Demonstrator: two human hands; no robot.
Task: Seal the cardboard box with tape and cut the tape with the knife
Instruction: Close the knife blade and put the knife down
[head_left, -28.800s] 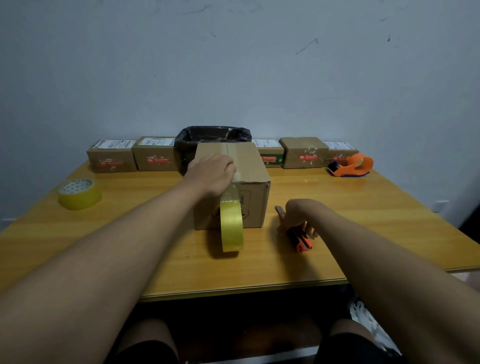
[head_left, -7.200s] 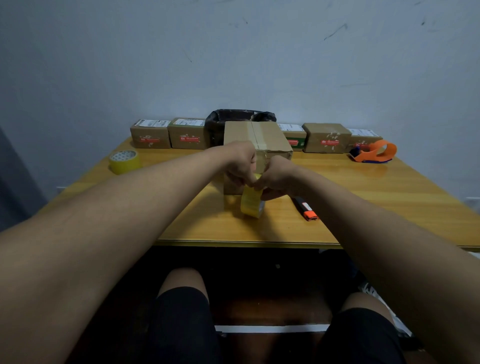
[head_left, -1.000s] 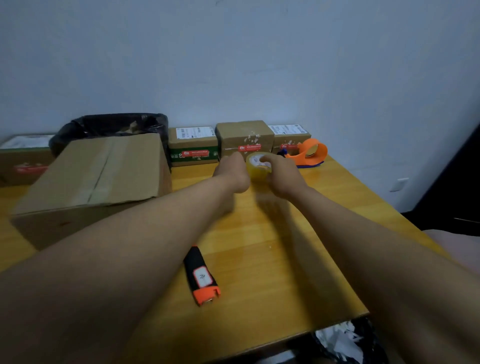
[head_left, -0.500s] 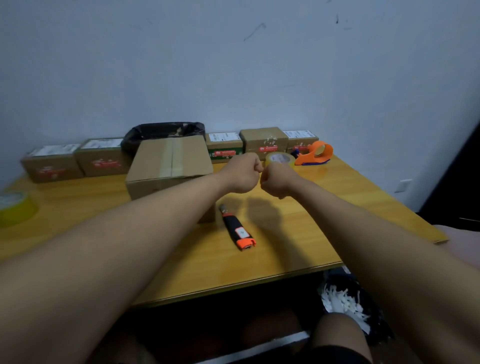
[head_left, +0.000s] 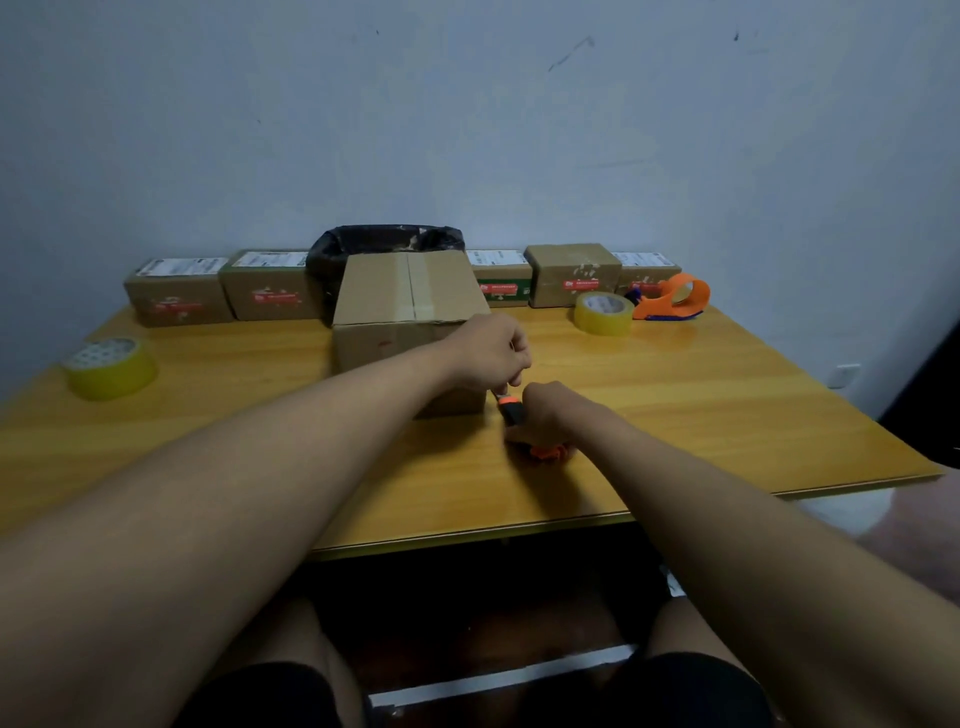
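Observation:
The cardboard box (head_left: 405, 306) stands mid-table with a strip of tape along its top seam. Just right of its front corner lies the orange and black knife (head_left: 511, 408). My right hand (head_left: 545, 415) is closed over the knife's handle on the table. My left hand (head_left: 491, 356) is right above the knife's far end, fingers pinched at its tip; the blade is hidden. A yellow tape roll (head_left: 603, 313) sits flat at the back right, apart from both hands.
Another yellow tape roll (head_left: 110, 367) lies at the left edge. Several small labelled boxes (head_left: 179, 291) and a black-lined bin (head_left: 387, 241) line the back. An orange tape dispenser (head_left: 672, 299) sits at the back right. The table's front edge (head_left: 467, 538) is near my knees.
Both hands let go of the tape roll at the back right and came down to the knife beside the box. The right hand now grips the knife.

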